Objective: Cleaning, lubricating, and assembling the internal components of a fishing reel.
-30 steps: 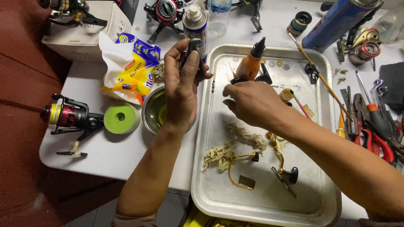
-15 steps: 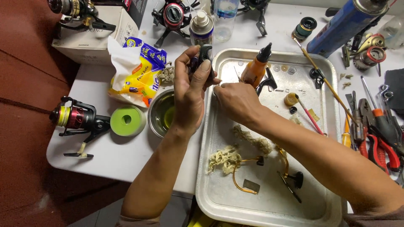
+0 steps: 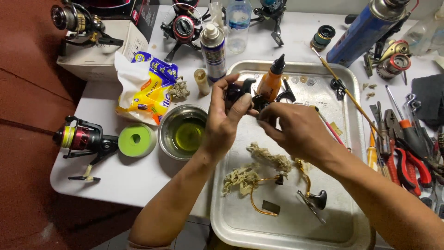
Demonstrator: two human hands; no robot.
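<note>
While your left hand [image 3: 226, 121] grips the dark reel body [image 3: 236, 91] above the metal tray [image 3: 351, 222], your right hand [image 3: 296, 132] pinches a small part against it, so fitting looks underway; steady alignment comes next

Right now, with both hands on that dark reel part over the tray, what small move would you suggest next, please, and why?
Probably hold the dark reel part steady with the left hand while the right hand works at its side: both hands meet there, above the metal tray.
</note>
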